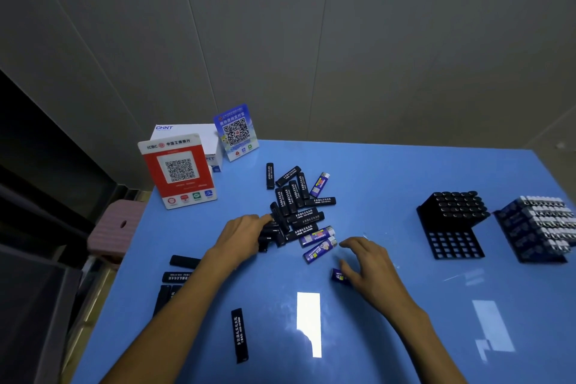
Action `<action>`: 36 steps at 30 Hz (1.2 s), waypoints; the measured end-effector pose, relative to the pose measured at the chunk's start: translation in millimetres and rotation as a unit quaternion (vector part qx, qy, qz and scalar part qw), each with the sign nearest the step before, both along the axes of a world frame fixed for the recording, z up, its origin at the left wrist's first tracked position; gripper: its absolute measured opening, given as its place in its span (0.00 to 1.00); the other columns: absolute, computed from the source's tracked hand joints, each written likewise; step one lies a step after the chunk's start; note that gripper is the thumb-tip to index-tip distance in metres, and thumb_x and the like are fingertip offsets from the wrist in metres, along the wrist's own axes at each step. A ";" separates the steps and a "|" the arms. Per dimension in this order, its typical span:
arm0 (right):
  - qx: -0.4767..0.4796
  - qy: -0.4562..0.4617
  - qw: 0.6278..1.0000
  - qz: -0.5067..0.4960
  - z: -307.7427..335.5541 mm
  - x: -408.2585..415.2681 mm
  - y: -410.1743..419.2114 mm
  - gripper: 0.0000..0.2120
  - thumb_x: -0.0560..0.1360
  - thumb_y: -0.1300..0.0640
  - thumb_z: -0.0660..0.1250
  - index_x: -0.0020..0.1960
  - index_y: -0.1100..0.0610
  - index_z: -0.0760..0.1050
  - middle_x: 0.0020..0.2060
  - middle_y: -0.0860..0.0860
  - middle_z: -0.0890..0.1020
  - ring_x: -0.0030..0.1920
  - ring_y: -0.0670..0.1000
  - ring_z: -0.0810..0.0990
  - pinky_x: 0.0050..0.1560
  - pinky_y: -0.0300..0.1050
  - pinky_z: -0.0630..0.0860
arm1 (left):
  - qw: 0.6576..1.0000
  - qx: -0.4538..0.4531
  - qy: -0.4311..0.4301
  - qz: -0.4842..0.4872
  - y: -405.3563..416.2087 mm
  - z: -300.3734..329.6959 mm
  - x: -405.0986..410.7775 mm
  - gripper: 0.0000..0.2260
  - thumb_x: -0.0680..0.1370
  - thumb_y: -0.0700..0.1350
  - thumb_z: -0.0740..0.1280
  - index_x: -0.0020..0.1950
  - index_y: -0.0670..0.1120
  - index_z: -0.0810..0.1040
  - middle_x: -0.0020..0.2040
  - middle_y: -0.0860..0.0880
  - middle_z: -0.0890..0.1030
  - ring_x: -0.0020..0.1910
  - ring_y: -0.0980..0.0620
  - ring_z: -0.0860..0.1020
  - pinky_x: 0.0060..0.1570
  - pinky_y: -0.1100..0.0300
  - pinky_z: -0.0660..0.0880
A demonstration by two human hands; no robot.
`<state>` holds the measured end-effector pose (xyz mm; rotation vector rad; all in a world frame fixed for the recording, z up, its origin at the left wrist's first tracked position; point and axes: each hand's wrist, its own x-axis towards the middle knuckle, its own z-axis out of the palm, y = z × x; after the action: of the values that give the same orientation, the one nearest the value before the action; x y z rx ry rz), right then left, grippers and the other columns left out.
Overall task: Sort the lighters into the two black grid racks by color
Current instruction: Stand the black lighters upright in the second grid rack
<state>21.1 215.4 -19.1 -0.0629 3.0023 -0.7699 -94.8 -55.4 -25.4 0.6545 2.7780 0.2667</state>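
Observation:
A heap of black lighters [294, 203] lies mid-table, with blue lighters [319, 249] at its near edge and one more blue lighter [320, 184] at the far side. My left hand [241, 235] grips several black lighters at the heap's left edge. My right hand [366, 263] hovers with fingers spread over a blue lighter [338, 275], its thumb touching it. On the right stand a black grid rack [452, 246] partly filled with black lighters and another rack [537, 224] packed with blue lighters.
Loose black lighters lie near the left edge [176, 277], and one more black lighter [240, 335] lies in front. A red QR stand [177, 170], a blue QR stand [236, 131] and a white box [187, 131] stand at the back left. A pink stool [115, 227] sits beside the table.

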 end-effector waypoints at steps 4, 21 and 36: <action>-0.005 0.001 1.000 -0.003 2.1 0.7 2.3 0.16 0.74 0.51 0.62 0.59 0.53 0.77 0.55 0.46 0.79 0.55 0.51 0.77 0.60 0.43 0.66 | 1.000 -0.021 0.013 -0.013 7.2 -3.4 0.9 0.19 0.73 0.38 0.65 0.63 0.51 0.72 0.53 0.47 0.78 0.50 0.46 0.77 0.43 0.57 0.72; -0.014 -0.006 0.999 -0.048 7.3 22.6 -7.8 0.23 0.72 0.41 0.57 0.57 0.54 0.78 0.53 0.46 0.79 0.54 0.49 0.75 0.55 0.38 0.65 | 1.000 -0.004 0.009 -0.025 -0.9 8.9 5.1 0.13 0.74 0.50 0.69 0.56 0.47 0.73 0.50 0.47 0.77 0.47 0.47 0.76 0.43 0.56 0.73; 0.016 0.014 0.988 -0.154 27.3 77.6 -4.6 0.17 0.76 0.50 0.67 0.64 0.52 0.74 0.60 0.48 0.77 0.60 0.52 0.75 0.62 0.44 0.68 | 0.991 0.112 0.018 -0.071 36.4 56.2 47.9 0.10 0.74 0.45 0.67 0.53 0.45 0.72 0.49 0.47 0.77 0.51 0.48 0.75 0.46 0.55 0.74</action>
<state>98.6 210.9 8.2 0.4032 3.0901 -0.7461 -46.9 -19.0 30.8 0.9157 2.7417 0.5478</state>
